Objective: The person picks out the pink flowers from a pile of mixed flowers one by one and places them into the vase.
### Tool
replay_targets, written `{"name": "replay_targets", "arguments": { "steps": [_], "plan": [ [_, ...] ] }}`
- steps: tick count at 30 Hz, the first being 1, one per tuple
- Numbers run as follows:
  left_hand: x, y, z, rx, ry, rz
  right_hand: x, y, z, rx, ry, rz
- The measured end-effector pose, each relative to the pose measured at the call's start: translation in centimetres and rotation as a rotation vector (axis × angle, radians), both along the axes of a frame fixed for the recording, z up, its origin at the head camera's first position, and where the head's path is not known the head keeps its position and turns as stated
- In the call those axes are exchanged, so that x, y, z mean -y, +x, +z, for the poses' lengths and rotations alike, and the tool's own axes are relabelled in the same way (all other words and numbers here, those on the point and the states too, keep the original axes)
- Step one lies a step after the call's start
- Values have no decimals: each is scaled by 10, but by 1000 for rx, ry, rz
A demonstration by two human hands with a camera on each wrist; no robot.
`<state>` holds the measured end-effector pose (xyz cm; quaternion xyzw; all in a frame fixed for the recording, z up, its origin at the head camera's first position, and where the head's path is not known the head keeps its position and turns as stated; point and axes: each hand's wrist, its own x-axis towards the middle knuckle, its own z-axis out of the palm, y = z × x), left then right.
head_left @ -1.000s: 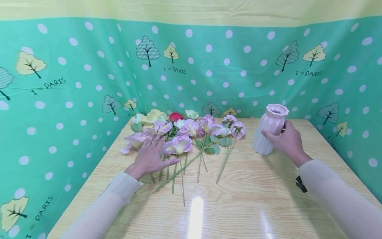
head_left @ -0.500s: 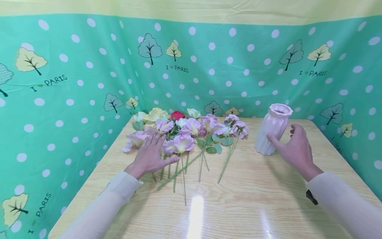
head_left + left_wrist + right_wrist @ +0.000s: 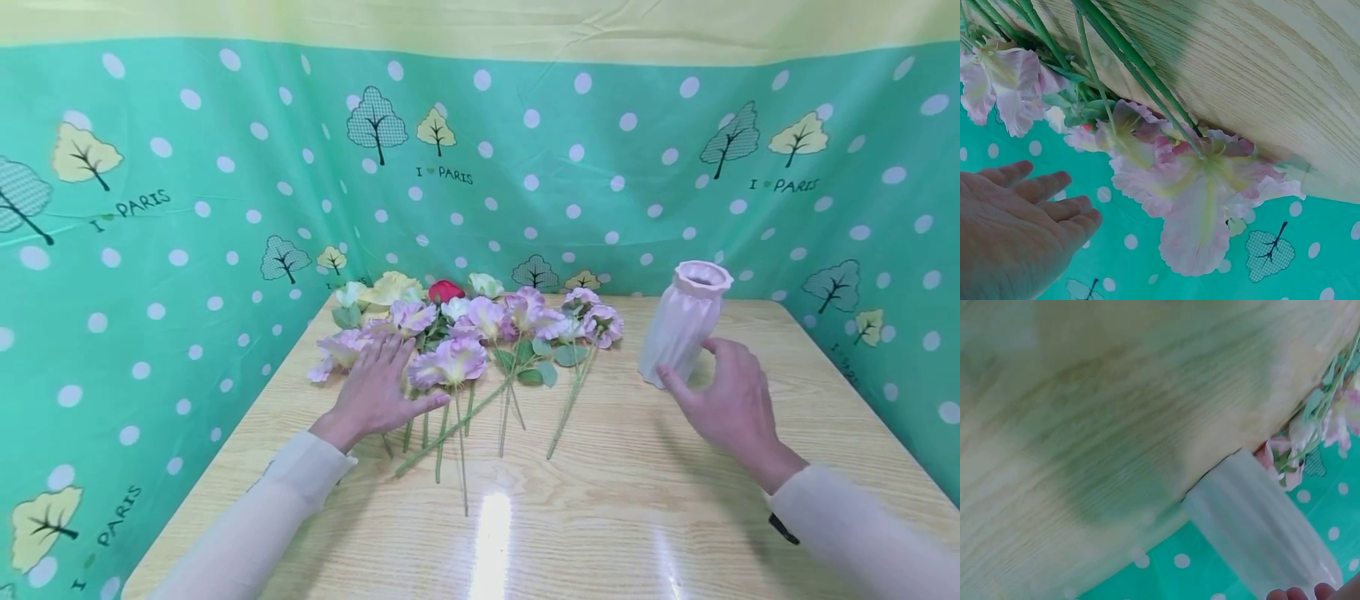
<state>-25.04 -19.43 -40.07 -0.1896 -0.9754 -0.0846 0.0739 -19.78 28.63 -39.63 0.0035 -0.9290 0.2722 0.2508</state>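
Observation:
In the head view a ribbed pale pink vase (image 3: 681, 329) stands upright on the right of the table. My right hand (image 3: 731, 404) is beside its lower near side, thumb and fingers parted, with the thumb tip overlapping the vase. The right wrist view shows the fingertips (image 3: 1297, 592) at the vase's edge. My left hand (image 3: 375, 387) reaches flat over the artificial flowers on the left, fingers straight and thumb out to the side. Among them are lilac blooms (image 3: 452, 364), a red rose (image 3: 446, 290) and a yellow flower (image 3: 390, 289). The left wrist view shows that hand's fingers (image 3: 1072, 206) extended, holding nothing.
The flowers' green stems (image 3: 459, 450) point toward the near side of the wooden table (image 3: 600, 517), some crossing. A green dotted cloth (image 3: 555, 183) with printed trees hangs behind the table and along both sides.
My right hand has let go of the vase, drawn off to the right, then come lower beside its base. The vase looks still upright in place. The left hand has barely moved.

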Motion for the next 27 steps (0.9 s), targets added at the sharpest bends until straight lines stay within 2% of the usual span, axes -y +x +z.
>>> {"name": "replay_targets", "arguments": {
  "steps": [5, 14, 20, 27],
  "plan": [
    [0, 3, -1, 1, 9, -6, 10, 6, -4, -40, 28, 51],
    [-1, 6, -4, -53, 22, -15, 25, 14, -14, -7, 63, 125],
    [0, 9, -2, -26, 99, 36, 29, 15, -17, -38, 92, 152],
    [11, 12, 3, -68, 195, 97, 31, 17, -19, -60, 104, 174]
  ]
}}
